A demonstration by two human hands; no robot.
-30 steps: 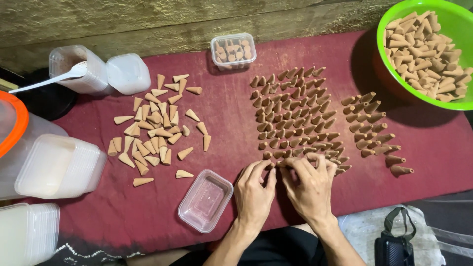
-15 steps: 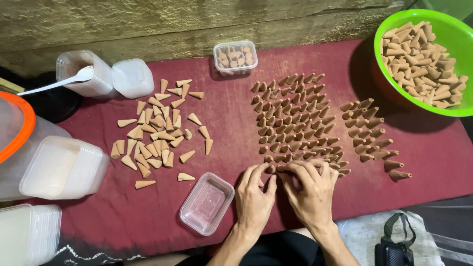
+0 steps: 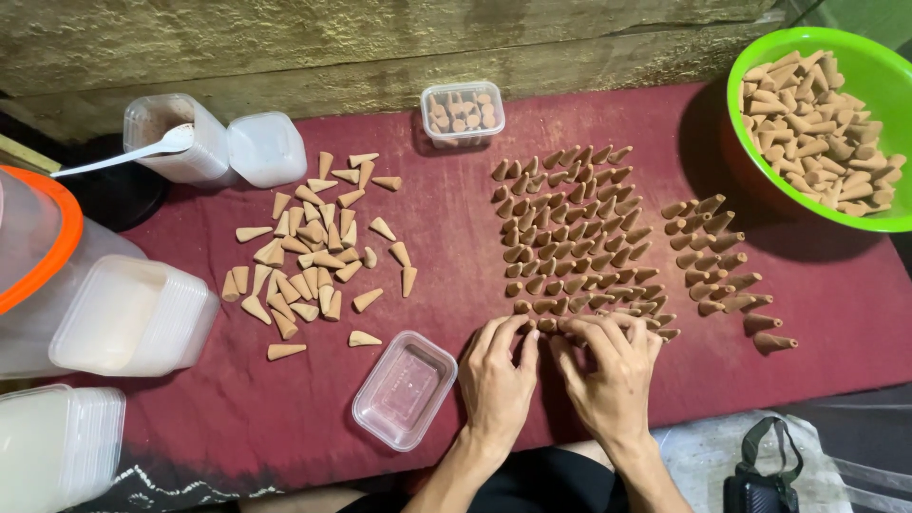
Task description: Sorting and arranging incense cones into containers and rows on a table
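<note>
My left hand [image 3: 499,378] and my right hand [image 3: 613,372] rest side by side on the dark red cloth [image 3: 836,313], fingertips pinching small brown cones at the near edge of a block of upright cones [image 3: 570,237]. A smaller group of upright cones [image 3: 717,266] stands to the right. A loose scatter of paler cones [image 3: 313,252] lies on its side to the left. An empty clear plastic box [image 3: 404,388] sits just left of my left hand.
A green bowl [image 3: 750,71] heaped with cones stands at the far right. A small clear box with cones [image 3: 463,112] is at the back. Stacked plastic boxes [image 3: 123,328], a jar with a white spoon [image 3: 176,142], and an orange-rimmed container [image 3: 38,237] crowd the left.
Both hands stay at the near edge of the cone block, fingers shifting slightly among the front cones. The view has drifted a little.
</note>
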